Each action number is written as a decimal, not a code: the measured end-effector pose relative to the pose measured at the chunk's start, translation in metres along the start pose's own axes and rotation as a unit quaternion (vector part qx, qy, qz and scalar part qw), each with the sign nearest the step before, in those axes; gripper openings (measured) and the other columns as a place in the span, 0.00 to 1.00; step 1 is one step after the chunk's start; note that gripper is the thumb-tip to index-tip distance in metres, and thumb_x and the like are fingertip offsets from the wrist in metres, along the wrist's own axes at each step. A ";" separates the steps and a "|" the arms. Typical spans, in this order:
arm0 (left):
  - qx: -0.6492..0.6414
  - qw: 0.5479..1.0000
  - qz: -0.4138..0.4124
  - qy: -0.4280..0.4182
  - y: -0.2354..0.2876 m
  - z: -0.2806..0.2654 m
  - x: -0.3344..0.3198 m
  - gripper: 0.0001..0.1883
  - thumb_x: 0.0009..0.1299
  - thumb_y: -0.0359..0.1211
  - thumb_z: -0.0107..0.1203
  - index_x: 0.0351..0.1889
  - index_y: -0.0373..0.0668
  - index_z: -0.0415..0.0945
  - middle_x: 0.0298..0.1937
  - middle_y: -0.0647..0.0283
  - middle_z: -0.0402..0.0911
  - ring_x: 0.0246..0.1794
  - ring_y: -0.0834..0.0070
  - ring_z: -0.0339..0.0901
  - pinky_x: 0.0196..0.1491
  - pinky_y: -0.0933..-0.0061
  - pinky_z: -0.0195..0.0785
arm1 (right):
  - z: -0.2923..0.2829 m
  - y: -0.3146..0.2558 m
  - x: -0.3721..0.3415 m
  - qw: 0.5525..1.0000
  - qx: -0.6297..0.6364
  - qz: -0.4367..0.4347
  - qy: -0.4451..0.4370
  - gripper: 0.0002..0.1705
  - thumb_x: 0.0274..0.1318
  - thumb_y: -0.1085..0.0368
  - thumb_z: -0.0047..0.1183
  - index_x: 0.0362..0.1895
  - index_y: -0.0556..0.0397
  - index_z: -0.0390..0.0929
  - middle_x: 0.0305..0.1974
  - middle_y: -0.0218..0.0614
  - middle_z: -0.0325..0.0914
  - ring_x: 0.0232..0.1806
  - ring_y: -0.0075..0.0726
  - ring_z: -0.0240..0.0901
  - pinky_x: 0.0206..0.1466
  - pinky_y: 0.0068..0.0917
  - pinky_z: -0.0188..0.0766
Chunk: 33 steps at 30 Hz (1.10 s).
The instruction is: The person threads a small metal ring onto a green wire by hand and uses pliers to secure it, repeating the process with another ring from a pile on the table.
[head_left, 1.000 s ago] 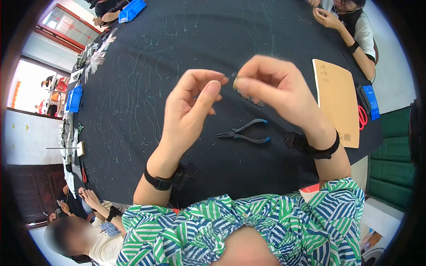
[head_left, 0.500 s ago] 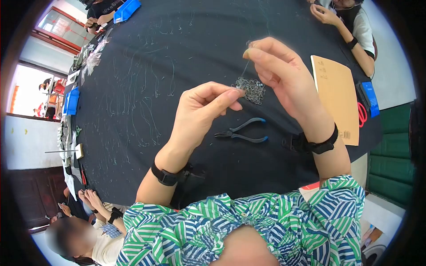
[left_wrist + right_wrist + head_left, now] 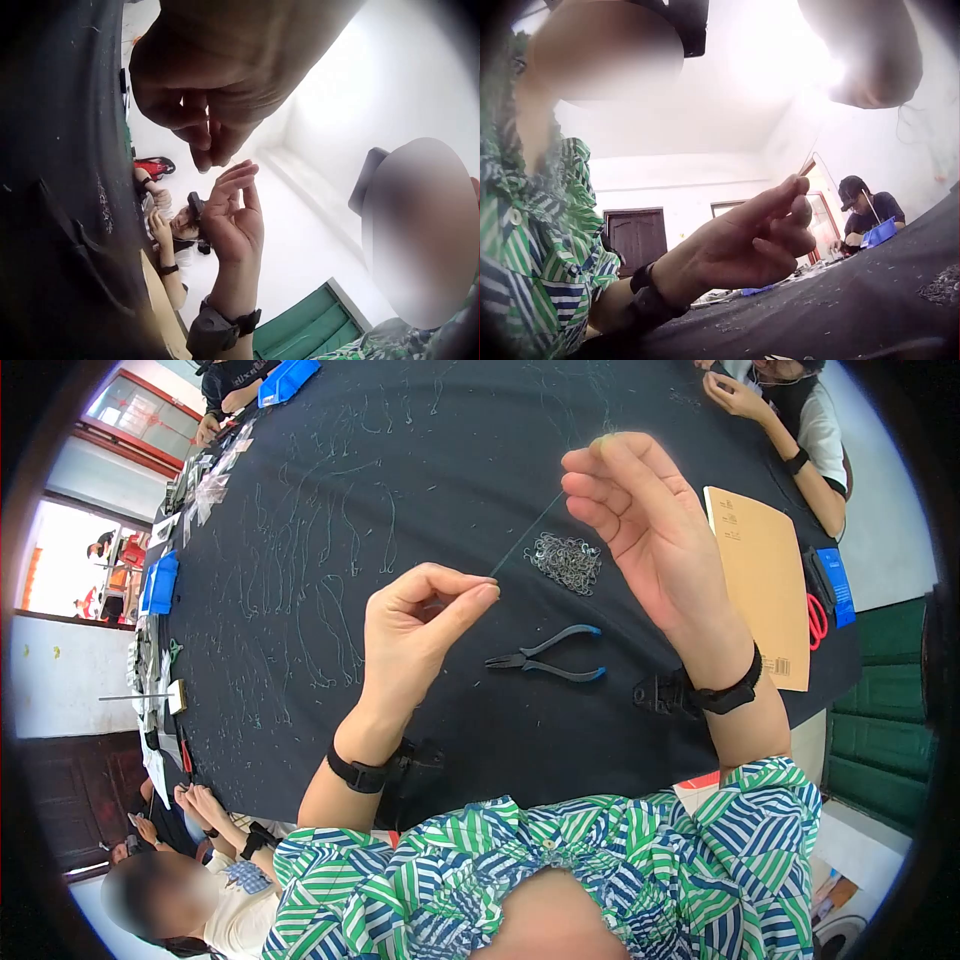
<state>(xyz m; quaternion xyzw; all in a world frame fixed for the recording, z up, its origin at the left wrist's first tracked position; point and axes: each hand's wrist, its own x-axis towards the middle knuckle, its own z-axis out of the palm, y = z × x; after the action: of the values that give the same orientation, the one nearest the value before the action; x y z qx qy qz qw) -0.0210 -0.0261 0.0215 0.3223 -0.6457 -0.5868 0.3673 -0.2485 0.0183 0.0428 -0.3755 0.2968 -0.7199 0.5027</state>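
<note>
A thin dark-green thread (image 3: pixel 528 538) runs taut on a slant between my two hands above the black table. Its lower end is pinched between thumb and forefinger of my left hand (image 3: pixel 415 630). My right hand (image 3: pixel 655 535), higher and farther forward, pinches the upper end at its thumb and fingertip, the other fingers loosely bent. Whatever small piece lies in either pinch is hidden by the fingertips. Below the thread sits a pile of small curled metal pieces (image 3: pixel 566 564). Nearer to me, pliers (image 3: pixel 550 655) with blue-tipped handles lie spread apart.
Several thin green threads (image 3: pixel 330 550) lie across the left of the black cloth (image 3: pixel 480 750). To the right are a tan notebook (image 3: pixel 760 590), red-handled scissors (image 3: pixel 817 622) and a blue packet (image 3: pixel 836 587). Blue trays (image 3: pixel 160 584) stand along the far left edge. Other people sit around.
From close together, my hands have drawn apart, the right going forward and the left moving back toward me and leftward. The thread between them is now stretched, and the metal pile is uncovered.
</note>
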 end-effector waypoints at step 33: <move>0.318 0.892 0.306 0.096 0.076 -0.045 0.004 0.07 0.59 0.21 0.67 0.33 0.40 0.83 0.32 0.66 0.83 0.25 0.87 0.74 0.20 0.87 0.61 | 0.007 0.005 -0.005 0.990 0.083 0.095 0.055 0.11 0.68 0.63 0.51 0.48 0.55 0.77 0.44 0.42 0.83 0.43 0.32 0.83 0.47 0.26 0.81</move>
<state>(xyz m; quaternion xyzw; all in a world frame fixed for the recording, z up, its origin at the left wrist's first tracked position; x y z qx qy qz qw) 0.0167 -0.0449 0.0997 0.2629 -0.8262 -0.1752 0.4665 -0.2389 0.0215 0.0412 -0.2620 0.2978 -0.7106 0.5812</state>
